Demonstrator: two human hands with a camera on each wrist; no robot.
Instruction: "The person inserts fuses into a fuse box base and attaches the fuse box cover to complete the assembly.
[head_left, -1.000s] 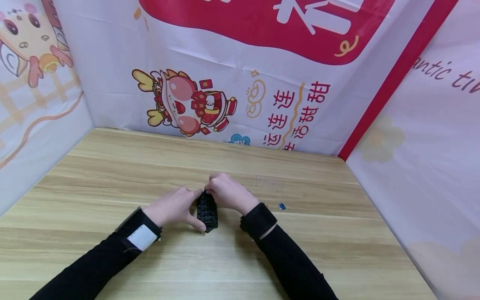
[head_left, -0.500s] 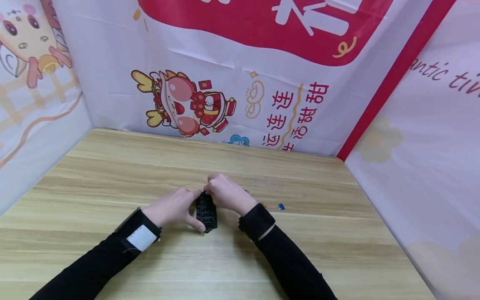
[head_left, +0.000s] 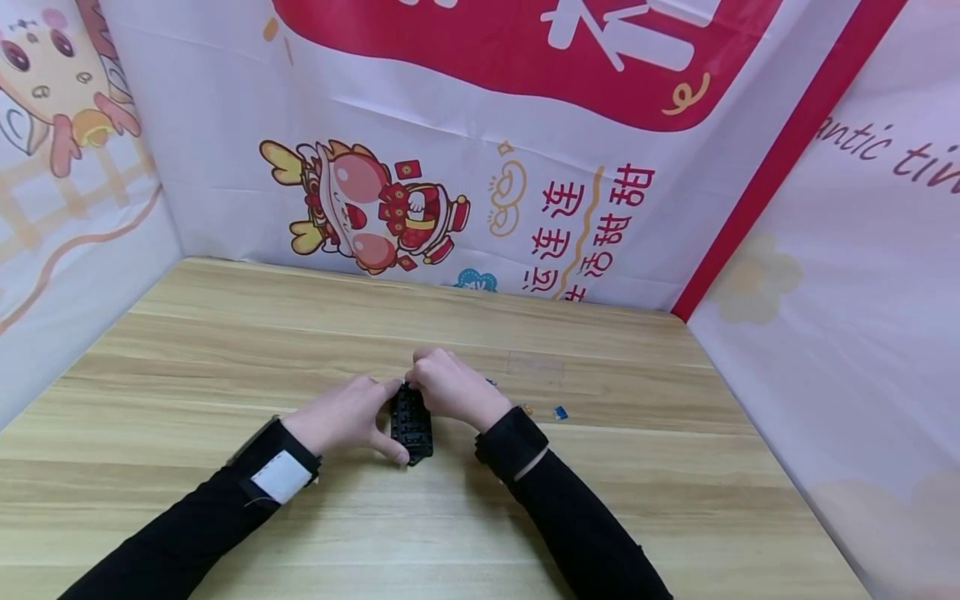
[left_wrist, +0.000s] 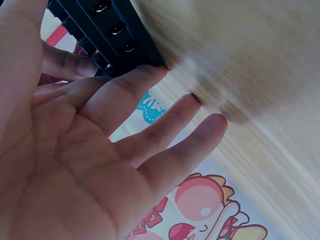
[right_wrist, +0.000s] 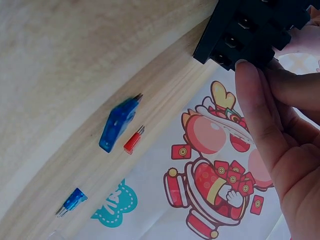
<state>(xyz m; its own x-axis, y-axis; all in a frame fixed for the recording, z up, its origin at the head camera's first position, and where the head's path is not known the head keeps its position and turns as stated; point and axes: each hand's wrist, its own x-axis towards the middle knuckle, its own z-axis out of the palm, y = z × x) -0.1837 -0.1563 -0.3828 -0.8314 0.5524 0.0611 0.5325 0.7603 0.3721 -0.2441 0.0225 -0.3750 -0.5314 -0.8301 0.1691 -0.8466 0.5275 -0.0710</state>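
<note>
Bracing from the left, the left hand [head_left: 342, 417] grips the black fuse box [head_left: 412, 421] along its length, thumb at the near end, forefinger at the far end. Two more fingers stretch out straight, clear of the box, in the left wrist view. A sound hold, I'd judge: both ends covered, most of the slots free in between. Even pressure matters here, since a lopsided push could swing the box round.

Next along, the box itself, sitting between the two hands on the pale wood-grain surface [head_left: 420, 533], slotted side up, with metal glinting inside the openings.

Over to the right hand [head_left: 457, 387], right up at the far end! Thumb and finger draw together against the box's edge, and whether anything is pinched between them I cannot tell. Fingertip work this fine probably wants a straight line, square to the slot, no rocking, so that thin contacts stay unbent.

And farther right, the loose blade fuses with their metal prongs: one blue fuse [right_wrist: 118, 125], a red fuse [right_wrist: 133, 141] just beside it, and a second blue fuse [right_wrist: 74, 199] apart from both. They lie near the right wrist, so a lifted forearm seems wise; a careless sweep could scatter them.
</note>
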